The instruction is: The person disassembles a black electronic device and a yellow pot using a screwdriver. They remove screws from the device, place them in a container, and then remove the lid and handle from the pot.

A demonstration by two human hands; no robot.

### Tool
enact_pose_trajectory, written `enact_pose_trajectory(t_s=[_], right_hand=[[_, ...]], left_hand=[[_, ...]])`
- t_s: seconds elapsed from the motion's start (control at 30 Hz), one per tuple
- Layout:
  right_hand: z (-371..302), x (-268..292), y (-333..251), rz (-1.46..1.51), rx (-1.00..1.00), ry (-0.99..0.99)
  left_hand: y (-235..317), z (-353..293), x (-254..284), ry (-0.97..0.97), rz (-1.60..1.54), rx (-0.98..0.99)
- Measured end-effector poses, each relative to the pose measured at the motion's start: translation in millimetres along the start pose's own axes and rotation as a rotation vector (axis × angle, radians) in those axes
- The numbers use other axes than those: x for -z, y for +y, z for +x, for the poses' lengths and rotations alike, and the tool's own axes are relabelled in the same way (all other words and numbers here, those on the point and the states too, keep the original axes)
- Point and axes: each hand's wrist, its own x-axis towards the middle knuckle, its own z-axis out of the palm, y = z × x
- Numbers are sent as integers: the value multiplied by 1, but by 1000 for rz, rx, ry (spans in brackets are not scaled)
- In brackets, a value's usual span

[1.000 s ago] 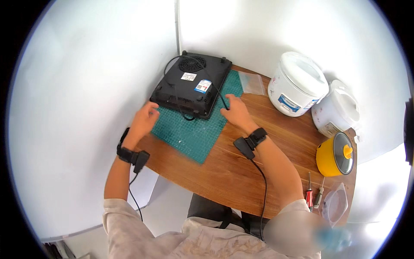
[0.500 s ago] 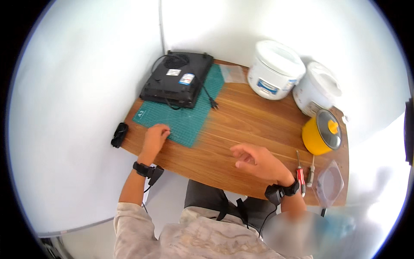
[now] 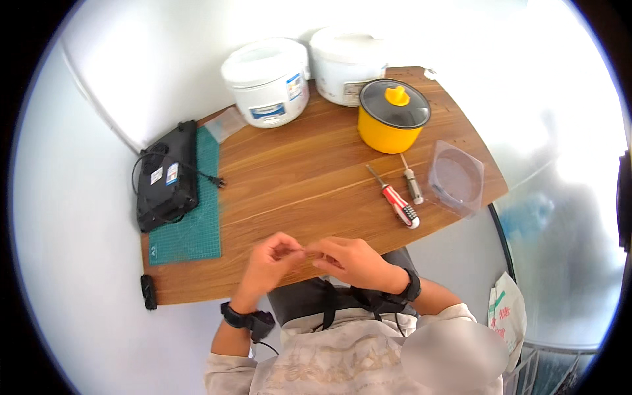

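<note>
Over the table's front edge, my left hand (image 3: 271, 264) and my right hand (image 3: 357, 264) meet at the fingertips. The left thumb and fingers are pinched together; on the right, the fingers curl inward. Anything between them is too small or hidden to make out. Beyond my right hand lie a red-and-white-handled screwdriver (image 3: 400, 206) and a grey-handled screwdriver (image 3: 413, 187). To the left, a green cutting mat (image 3: 201, 232) lies partly under a black flat appliance (image 3: 170, 187), its vented underside up and its plug cord (image 3: 205, 175) trailing over the mat.
Two white rice cookers (image 3: 271, 94) (image 3: 349, 69) stand along the back of the wooden table (image 3: 296, 178). A yellow pot (image 3: 388, 135) with a glass lid and a clear plastic tray (image 3: 454, 172) are at the right. A black object (image 3: 148, 292) sits by the front left corner.
The view has swung right, so the table's things appear further left. My hands, apart before, have come together; my left hand has left the cutting mat.
</note>
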Motion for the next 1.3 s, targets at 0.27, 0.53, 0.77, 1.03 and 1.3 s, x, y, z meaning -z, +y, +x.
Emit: enact_pose_trajectory(t_s=[0.27,0.53,0.77,1.03,1.3], right_hand=[[-32,52,-2,-82,-115,125],[-56,150,48,-645,-448,664],[-76,212,111,-1062,-638,651],[-86,197,106,-975,-591,618],[-61,186,87,-923,-520,550]], left_hand=[[17,36,-59,-334,-245,136],[132,10,-81,-963,-173,-245],[165,-31,-166,-1230,-1187,-760],[176,-49,-181,-1011,-1541,-738],[169,-25,-154,-1237,-1306,-856]])
